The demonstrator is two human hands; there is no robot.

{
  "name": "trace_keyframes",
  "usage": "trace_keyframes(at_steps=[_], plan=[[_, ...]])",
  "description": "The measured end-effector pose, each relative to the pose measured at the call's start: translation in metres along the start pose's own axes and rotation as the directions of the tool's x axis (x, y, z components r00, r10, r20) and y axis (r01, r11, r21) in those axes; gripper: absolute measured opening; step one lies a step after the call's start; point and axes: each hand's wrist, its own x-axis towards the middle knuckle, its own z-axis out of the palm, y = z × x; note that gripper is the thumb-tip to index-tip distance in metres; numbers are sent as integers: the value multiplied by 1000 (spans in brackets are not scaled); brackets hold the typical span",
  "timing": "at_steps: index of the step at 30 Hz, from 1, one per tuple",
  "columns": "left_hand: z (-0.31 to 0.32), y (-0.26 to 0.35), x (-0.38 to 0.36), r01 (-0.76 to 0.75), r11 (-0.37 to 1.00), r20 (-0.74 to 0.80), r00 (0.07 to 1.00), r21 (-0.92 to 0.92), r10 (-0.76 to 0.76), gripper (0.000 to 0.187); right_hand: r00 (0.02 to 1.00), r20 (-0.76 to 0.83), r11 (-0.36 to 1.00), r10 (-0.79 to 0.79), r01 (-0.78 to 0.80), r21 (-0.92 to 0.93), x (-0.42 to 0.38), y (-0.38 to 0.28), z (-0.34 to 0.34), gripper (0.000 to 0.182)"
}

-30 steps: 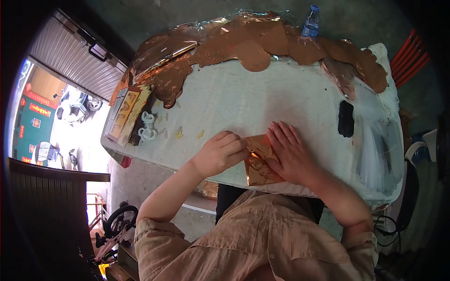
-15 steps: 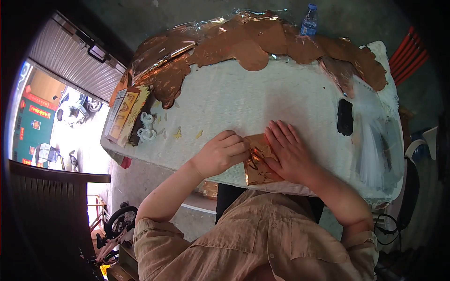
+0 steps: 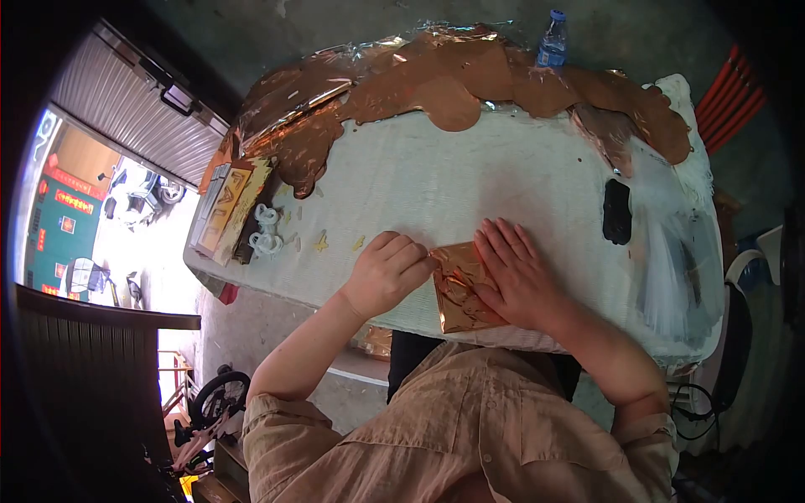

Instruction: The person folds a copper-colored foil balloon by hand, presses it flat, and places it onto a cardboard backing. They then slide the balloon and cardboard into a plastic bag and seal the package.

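A square of shiny copper-coloured foil (image 3: 459,289) lies at the near edge of the white-covered table (image 3: 402,184), its surface creased. My right hand (image 3: 518,272) rests flat on the right part of the foil, fingers stretched out and holding nothing. At the foil's upper left corner is my left hand (image 3: 392,272), its fingers curled into a pinch. What sits between those fingertips is too small to make out. Small yellowish pieces (image 3: 321,242) lie on the cloth to the left of my left hand.
Brown and copper sheets (image 3: 453,75) cover the table's far side. A bottle (image 3: 553,42) stands at the back. At right are a black object (image 3: 617,211) and clear plastic bags (image 3: 671,251). Packets (image 3: 226,205) and white coiled ties (image 3: 267,230) lie at left.
My left hand has moved slightly left, from over the foil to its upper left corner. My right hand stays flat in nearly the same place.
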Motion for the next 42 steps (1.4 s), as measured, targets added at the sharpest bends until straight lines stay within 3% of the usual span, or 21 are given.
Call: trace_keyframes(at_steps=[9,14,20,32,42], plan=[[2,-1,-1,23,1000,23,999,-18,-23,17,1000,-2,1000,-2,2,0,0,1,2,69],[-1,-5,3,-56,996,111,992,-63,62,15,1000,5,1000,-3,3,6,0,1,1,68],[-1,-7,7,-50,996,175,982,-76,63,12,1000,7,1000,-3,3,10,0,0,-1,68],[2,-6,8,-26,998,121,992,-63,34,19,1000,13,1000,5,-5,18,0,0,-2,67],[2,-6,7,-73,993,160,983,-93,87,19,1000,-10,1000,-3,3,8,0,0,-1,67]])
